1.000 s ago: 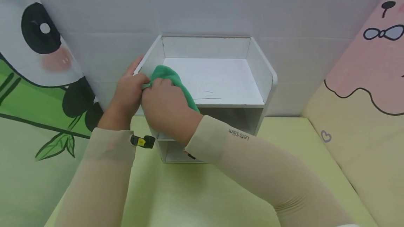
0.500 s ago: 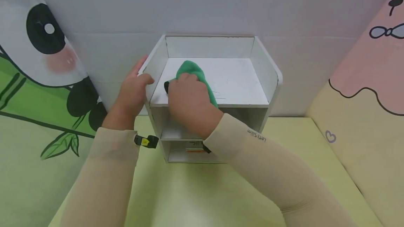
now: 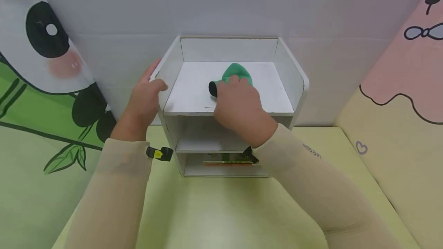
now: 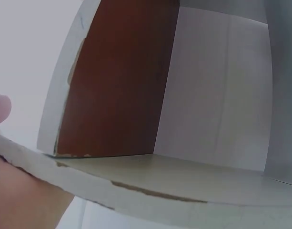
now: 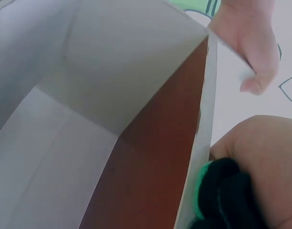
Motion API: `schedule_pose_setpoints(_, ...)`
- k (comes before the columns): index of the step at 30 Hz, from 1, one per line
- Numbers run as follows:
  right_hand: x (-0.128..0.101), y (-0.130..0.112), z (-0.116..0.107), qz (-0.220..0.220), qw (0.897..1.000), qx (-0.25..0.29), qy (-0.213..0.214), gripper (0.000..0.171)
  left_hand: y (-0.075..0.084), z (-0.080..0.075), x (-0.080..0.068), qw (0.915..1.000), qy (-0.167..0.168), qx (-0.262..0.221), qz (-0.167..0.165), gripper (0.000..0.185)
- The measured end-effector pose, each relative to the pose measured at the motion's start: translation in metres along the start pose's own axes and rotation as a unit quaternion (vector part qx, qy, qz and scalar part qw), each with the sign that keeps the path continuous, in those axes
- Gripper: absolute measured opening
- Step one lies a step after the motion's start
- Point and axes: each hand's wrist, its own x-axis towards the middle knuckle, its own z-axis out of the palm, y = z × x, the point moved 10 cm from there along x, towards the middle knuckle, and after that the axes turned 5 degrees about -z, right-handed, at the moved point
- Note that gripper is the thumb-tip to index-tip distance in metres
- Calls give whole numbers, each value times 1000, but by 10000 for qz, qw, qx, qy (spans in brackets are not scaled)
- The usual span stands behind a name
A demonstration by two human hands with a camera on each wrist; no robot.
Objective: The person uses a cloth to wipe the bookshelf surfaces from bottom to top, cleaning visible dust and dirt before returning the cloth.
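A small white shelf unit [image 3: 197, 74] with a walled top stands in the middle of the head view. My left hand [image 3: 141, 101] grips its left side panel [image 3: 169, 76], thumb over the inner face and fingers along the outside. My right hand [image 3: 238, 105] holds a bunched green cloth [image 3: 238, 71] with a black part on the middle of the top board; its fingertips sink into the cloth. From the right wrist, the cloth's black folds [image 5: 226, 195] show beneath the hand, right at the board's front edge. The left wrist view looks into the compartment below, past a chipped edge [image 4: 150, 191].
Flat books or a similar stack [image 3: 225, 158] lie in the bottom compartment. The unit stands on a pale yellow-green surface [image 3: 207, 210] against a light wall [image 3: 228, 3]. Cartoon-printed panels flank it left [image 3: 59, 114] and right [image 3: 391, 110].
The right hand has moved the green cloth rightward from the left side panel to the middle of the top board. My left hand shifted slightly and now holds just the panel.
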Motion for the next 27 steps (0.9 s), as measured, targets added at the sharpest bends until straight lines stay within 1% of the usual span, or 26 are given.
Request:
schedule_pose_setpoints(4,-4,23,1,275,9992,155,-250,40,0,1,-1,10000,-2,38,11,68)
schedule_pose_setpoints(8,-7,43,2,456,9979,205,-407,45,-1,1,-1,10000,6,34,-28,68)
schedule_pose_setpoints(14,-12,70,1,657,9968,301,-343,46,-1,1,1,9999,-22,96,-50,68)
schedule_pose_setpoints(18,-18,86,-2,806,9959,325,-270,45,1,2,0,10000,-37,39,-55,69)
schedule_pose_setpoints(19,-20,89,-3,828,9957,318,-266,44,1,2,0,10000,-49,-9,-47,69)
schedule_pose_setpoints(22,-24,93,-5,855,9954,327,-267,43,2,1,0,10000,-13,44,-84,69)
schedule_pose_setpoints(27,-33,87,-9,589,9977,41,-323,40,0,1,0,9998,39,99,-152,69)
